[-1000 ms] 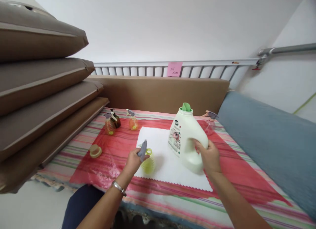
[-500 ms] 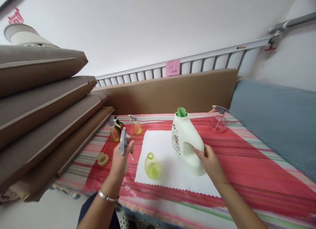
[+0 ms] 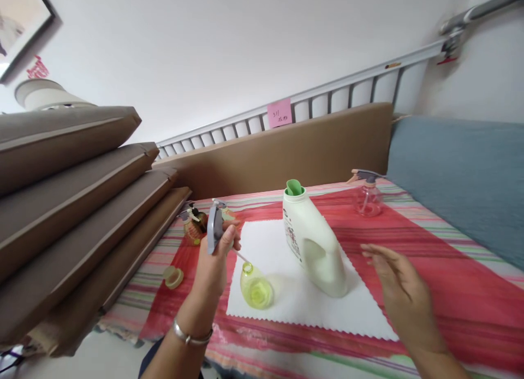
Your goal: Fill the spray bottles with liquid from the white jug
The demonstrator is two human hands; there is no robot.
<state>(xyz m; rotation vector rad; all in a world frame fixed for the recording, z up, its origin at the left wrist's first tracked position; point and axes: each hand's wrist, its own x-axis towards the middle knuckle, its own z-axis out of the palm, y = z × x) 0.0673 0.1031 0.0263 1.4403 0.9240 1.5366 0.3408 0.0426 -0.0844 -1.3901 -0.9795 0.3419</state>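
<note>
My left grip (image 3: 213, 265) holds a grey spray head (image 3: 213, 229) above a yellow bottle (image 3: 257, 292); my right grip (image 3: 405, 297) spreads wide and empty.
I see the bottle standing uncapped on a white cloth (image 3: 282, 314), with the spray head at its 10 o'clock, pinched by the thumb side, I judge, to leave the thin tube (image 3: 242, 256) hanging free toward the neck; whether its tip is inside I cannot tell. The pale green jug (image 3: 313, 226) stands unheld at the bottle's 2 o'clock, its handle facing my right grip, probably for easy reach. The bottle looks translucent, narrow-necked and round-bellied, brightest near its base; any liquid inside is unclear to me.
</note>
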